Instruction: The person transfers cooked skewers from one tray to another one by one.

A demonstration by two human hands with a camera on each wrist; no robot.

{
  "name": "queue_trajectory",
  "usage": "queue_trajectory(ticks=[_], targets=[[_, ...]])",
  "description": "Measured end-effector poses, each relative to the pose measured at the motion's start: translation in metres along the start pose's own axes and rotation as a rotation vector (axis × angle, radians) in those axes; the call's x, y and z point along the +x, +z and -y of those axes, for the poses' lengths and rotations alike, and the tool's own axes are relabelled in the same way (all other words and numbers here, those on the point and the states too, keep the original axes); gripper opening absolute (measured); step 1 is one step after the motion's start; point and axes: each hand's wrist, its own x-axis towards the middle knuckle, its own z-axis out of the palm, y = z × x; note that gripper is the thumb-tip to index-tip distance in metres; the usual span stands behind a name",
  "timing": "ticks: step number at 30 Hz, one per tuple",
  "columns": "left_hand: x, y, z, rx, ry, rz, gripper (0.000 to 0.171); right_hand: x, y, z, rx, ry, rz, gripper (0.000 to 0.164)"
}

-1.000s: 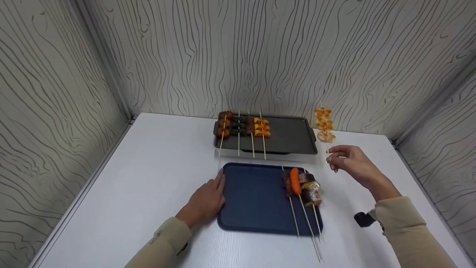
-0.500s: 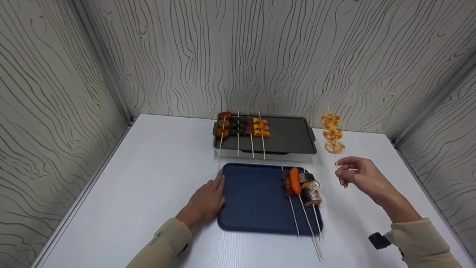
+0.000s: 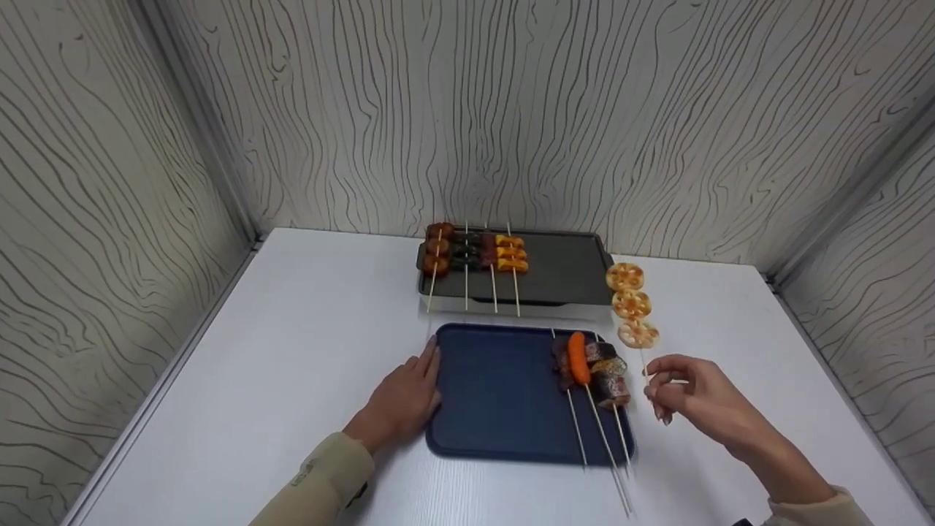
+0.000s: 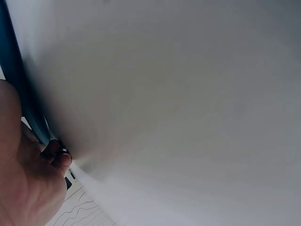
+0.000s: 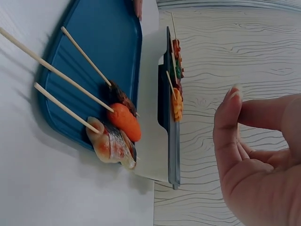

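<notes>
My right hand pinches the stick of a lotus root skewer between thumb and fingertips. Three browned slices sit on it, held up beyond the hand, right of the dark grill pan. In the right wrist view this skewer is hidden behind the hand. Against the left edge of the blue tray rests my left hand, its fingers stretched along the rim. On the tray's right side lie a dark meat skewer, an orange sausage skewer and a skewer of thick dark-skinned rolls.
Several skewers lie side by side on the pan's left half, among them brown balls, dark green pieces and yellow-orange pieces. The white table ends at patterned walls behind and at both sides.
My right hand moved right and nearer, then a little back left and nearer still, bringing the lotus root skewer from beside the pan's far corner toward the tray. My left hand stays put.
</notes>
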Motion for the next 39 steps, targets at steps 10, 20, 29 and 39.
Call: queue_trajectory(ticks=[10, 20, 29, 39], targets=[[0.0, 0.004, 0.001, -0.01, -0.012, 0.022, 0.064, -0.012, 0.031, -0.018, 0.069, 0.081, 0.108, 0.041], [0.0, 0.004, 0.005, -0.009, -0.023, 0.031, 0.064, -0.01, 0.065, -0.032, 0.139, 0.078, 0.215, 0.03], [0.001, 0.004, 0.004, -0.016, -0.02, 0.027, 0.063, 0.003, 0.092, -0.039, 0.204, 0.075, 0.237, 0.028], [0.001, 0.003, 0.001, -0.048, -0.043, 0.066, 0.064, 0.015, 0.113, -0.043, 0.163, 0.11, 0.182, 0.029]])
